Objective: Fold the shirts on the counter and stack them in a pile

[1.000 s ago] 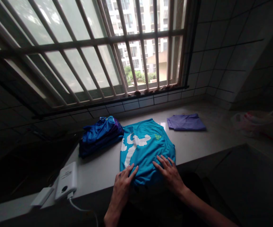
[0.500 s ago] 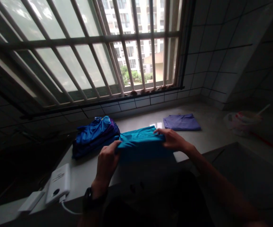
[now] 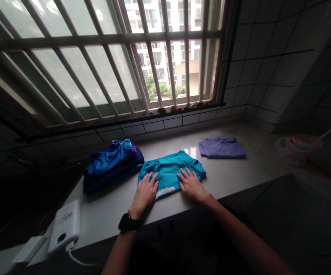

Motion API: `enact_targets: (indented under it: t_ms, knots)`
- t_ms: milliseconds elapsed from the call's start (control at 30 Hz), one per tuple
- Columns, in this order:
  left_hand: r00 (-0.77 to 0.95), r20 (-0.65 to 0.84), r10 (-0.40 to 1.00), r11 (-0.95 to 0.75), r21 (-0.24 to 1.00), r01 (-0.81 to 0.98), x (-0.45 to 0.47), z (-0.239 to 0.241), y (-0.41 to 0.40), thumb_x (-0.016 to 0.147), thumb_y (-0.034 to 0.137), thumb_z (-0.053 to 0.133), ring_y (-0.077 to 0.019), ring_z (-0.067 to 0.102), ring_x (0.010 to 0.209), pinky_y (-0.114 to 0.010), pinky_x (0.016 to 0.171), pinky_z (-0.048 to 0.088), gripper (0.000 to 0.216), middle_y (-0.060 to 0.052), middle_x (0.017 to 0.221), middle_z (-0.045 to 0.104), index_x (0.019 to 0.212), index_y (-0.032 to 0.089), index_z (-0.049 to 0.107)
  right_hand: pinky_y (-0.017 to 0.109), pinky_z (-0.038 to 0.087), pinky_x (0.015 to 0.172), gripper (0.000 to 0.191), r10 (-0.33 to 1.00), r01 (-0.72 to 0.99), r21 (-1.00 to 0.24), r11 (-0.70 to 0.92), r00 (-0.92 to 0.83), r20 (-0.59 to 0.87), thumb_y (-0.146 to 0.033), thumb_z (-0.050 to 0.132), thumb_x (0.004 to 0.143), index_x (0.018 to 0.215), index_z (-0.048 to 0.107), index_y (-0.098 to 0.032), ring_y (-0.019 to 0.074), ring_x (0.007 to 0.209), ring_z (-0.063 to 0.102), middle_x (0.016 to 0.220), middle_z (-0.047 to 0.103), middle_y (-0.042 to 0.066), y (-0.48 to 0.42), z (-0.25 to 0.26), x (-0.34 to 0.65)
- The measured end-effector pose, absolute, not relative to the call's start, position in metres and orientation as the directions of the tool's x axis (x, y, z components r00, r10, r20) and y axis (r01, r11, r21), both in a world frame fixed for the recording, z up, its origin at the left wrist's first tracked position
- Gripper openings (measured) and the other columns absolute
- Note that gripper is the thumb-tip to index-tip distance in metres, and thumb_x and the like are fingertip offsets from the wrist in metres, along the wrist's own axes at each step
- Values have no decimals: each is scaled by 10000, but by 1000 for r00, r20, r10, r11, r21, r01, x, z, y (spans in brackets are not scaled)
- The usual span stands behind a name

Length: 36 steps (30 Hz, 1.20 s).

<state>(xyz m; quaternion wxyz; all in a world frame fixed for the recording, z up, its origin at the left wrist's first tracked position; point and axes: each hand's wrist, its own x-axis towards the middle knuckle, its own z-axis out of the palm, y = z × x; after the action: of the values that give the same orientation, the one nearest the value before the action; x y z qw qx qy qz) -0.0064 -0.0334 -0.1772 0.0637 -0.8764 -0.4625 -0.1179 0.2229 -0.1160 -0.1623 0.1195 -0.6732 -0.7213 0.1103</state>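
Observation:
A teal garment (image 3: 168, 168), folded into a rough rectangle with a white patch along its near edge, lies on the pale countertop (image 3: 102, 217). My left hand (image 3: 146, 193) rests flat on its near left part, fingers spread; a dark watch sits on that wrist. On its near right part lies my right hand (image 3: 191, 185), palm down with fingers apart. Left of the teal garment is a heap of blue and purple clothes (image 3: 113, 164), close against its edge. A folded purple cloth (image 3: 222, 148) lies behind and to the right.
A white power bank (image 3: 65, 225) with a cable stands at the counter's left end, beside a smaller white block (image 3: 30, 248). A bag-wrapped container (image 3: 299, 149) sits far right. Behind the counter is a barred window (image 3: 145, 38). The counter's front edge runs just below my hands.
The teal garment, held up between both hands and folded over before, now lies flat on the counter. My hands have let go of its edges and spread on top of it.

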Motion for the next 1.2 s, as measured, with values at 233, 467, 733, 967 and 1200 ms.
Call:
enact_targets:
  t_ms: [233,467,733,967,1200]
  knots:
    - [459,199,866,-464,-21,886,5,-154,-106,976,460,478,-336,609,1176,-477,980,489,523,-180,1287,669,1386,167,621,599,219,1234,551,948,854,-443,272,-316,-27,-88,504,869,1386,608,-247,286,1527,305,1613,425,59,-76,-147,274]
    - [615,283,736,-653,57,756,-39,-174,-141,789,442,731,-345,520,1348,-502,1106,425,746,-113,1496,552,1487,294,514,520,337,1177,610,844,743,-401,536,-477,244,-42,618,740,1323,650,-220,281,1369,519,1474,574,128,-130,-141,263]
    - [733,225,642,-765,114,634,-83,-178,-139,789,-13,496,-210,707,1087,-328,927,560,625,-52,1233,742,1293,314,670,550,332,1166,479,849,786,-341,516,-414,328,-127,551,906,1373,599,-222,297,1438,443,1514,539,145,-220,-200,228]
    - [492,319,810,-579,303,757,-60,-90,-87,900,245,540,-237,709,1001,-345,867,568,433,-39,1125,761,1320,300,629,332,540,803,220,855,648,-627,433,-74,513,-296,575,941,1130,654,-216,232,926,691,1025,734,79,-159,-152,228]
    - [200,65,978,-209,358,910,4,-105,-18,867,313,616,-305,670,1134,-377,976,503,386,-189,1209,706,1202,122,635,401,465,1064,488,947,779,-626,37,173,271,-291,634,860,1326,584,-155,283,1225,604,1285,663,155,-64,-154,234]
